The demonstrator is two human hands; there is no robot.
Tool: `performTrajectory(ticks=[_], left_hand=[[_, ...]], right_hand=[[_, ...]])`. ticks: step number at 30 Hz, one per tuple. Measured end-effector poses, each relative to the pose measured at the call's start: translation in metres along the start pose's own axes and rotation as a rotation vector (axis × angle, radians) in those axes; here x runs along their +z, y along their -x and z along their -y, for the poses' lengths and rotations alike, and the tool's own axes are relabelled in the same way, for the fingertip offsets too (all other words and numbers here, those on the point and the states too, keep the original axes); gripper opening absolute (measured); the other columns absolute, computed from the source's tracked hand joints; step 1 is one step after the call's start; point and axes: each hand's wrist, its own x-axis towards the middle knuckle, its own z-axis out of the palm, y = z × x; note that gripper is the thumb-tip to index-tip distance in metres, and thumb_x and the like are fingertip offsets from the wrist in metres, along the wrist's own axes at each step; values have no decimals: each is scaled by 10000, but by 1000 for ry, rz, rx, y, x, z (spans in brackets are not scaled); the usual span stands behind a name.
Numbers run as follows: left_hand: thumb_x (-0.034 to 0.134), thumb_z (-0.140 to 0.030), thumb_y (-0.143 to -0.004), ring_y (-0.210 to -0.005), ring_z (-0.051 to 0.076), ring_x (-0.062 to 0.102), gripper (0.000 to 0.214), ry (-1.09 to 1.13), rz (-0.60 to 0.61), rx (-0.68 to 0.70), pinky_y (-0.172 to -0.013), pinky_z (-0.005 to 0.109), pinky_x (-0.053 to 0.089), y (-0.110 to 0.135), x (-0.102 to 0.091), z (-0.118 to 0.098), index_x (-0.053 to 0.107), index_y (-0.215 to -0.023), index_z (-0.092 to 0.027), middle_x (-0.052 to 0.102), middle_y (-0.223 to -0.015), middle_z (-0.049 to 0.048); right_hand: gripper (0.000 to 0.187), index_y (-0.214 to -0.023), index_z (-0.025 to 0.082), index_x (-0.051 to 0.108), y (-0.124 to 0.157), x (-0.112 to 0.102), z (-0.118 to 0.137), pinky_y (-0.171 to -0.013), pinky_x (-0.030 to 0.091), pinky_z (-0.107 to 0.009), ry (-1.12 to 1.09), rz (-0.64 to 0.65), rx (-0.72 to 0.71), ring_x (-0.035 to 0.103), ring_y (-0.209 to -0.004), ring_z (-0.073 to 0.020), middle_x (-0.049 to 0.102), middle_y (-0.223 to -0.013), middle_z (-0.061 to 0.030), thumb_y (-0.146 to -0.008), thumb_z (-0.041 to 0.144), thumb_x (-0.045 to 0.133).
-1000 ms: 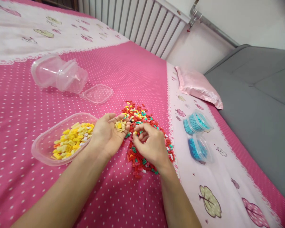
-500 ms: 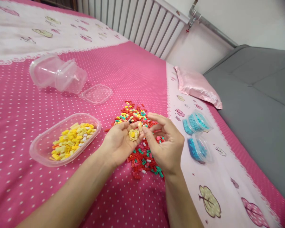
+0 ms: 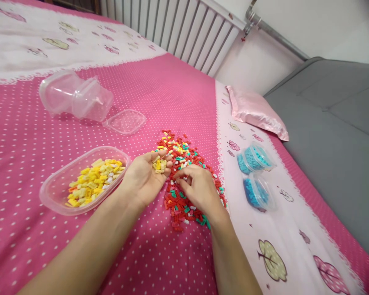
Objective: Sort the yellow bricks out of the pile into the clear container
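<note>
A pile of small mixed bricks [image 3: 184,200], mostly red with teal, yellow and white, lies on the pink dotted bedspread. My left hand [image 3: 144,176] is cupped palm up beside the pile and holds a small heap of yellow bricks [image 3: 159,164]. My right hand [image 3: 197,188] rests palm down on the pile, its fingertips pinched among the bricks; what they grip is hidden. An oval clear tub [image 3: 53,192] with several yellow bricks stands left of my left hand.
Two clear tubs lie on their sides [image 3: 75,96] at the back left, a clear lid [image 3: 126,121] next to them. Two lidded tubs of blue bricks [image 3: 254,157] [image 3: 258,192] sit on the right. A pink pillow [image 3: 256,112], a grey sofa [image 3: 335,135] and a radiator [image 3: 184,28] lie beyond.
My right hand has turned palm down and dropped from my left palm back onto the pile. My left hand has drawn slightly left with its yellow bricks.
</note>
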Motion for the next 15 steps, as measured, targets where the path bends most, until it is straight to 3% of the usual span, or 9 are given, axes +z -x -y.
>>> performTrajectory(ticks=[4, 10, 15], left_hand=[[353, -22, -783, -496, 90, 493, 208, -90, -10, 46, -433, 162, 413, 1, 0, -2, 525, -743, -131, 530, -614, 31], [355, -23, -775, -485, 84, 473, 192, -98, -9, 55, -418, 155, 386, 1, -1, -3, 507, -732, -133, 511, -613, 31], [359, -25, -770, -487, 92, 482, 197, -107, -8, 53, -433, 169, 407, 0, -1, -3, 515, -720, -134, 515, -609, 34]], right_hand=[[189, -872, 247, 737, 0, 4, 1, -783, 434, -280, 99, 96, 39, 606, -847, -163, 661, -899, -34, -788, 149, 599], [208, -910, 244, 727, 1, 2, -3, -708, 432, -303, 273, -43, 244, 616, -793, -193, 672, -884, -56, -792, 175, 570], [172, -865, 257, 737, 1, 2, 0, -698, 422, -282, 202, 7, 138, 611, -768, -170, 663, -877, -40, -772, 190, 609]])
